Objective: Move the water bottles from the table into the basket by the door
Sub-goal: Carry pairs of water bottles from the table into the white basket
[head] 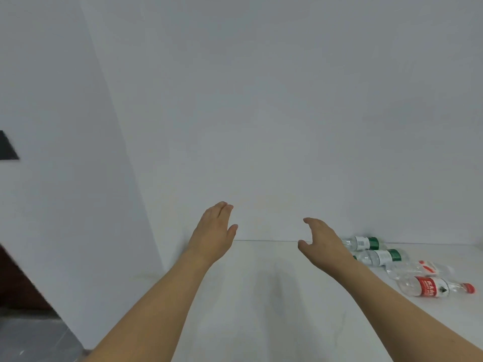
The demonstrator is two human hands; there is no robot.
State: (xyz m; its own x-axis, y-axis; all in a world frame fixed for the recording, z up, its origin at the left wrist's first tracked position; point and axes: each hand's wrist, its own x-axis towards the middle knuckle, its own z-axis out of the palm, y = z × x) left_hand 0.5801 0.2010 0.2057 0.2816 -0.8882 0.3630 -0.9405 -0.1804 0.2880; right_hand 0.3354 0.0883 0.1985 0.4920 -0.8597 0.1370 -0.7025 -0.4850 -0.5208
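Several clear plastic water bottles lie on their sides at the right of the white table (261, 296). Two have green labels: one by the wall (366, 242) and one just in front of it (384, 257). A crumpled bottle with a red-and-white label (420, 269) lies nearer, and a red-labelled, red-capped bottle (433, 286) is nearest. My left hand (214, 231) hovers over the table's far edge, fingers together, holding nothing. My right hand (321, 241) is open, palm inward, just left of the green-labelled bottles and apart from them. No basket is in view.
A plain white wall (261, 113) stands right behind the table. A second white wall panel runs along the left. At lower left are grey floor (31, 338) and a dark brown surface (18, 288). A dark shape (7, 147) shows at the left edge.
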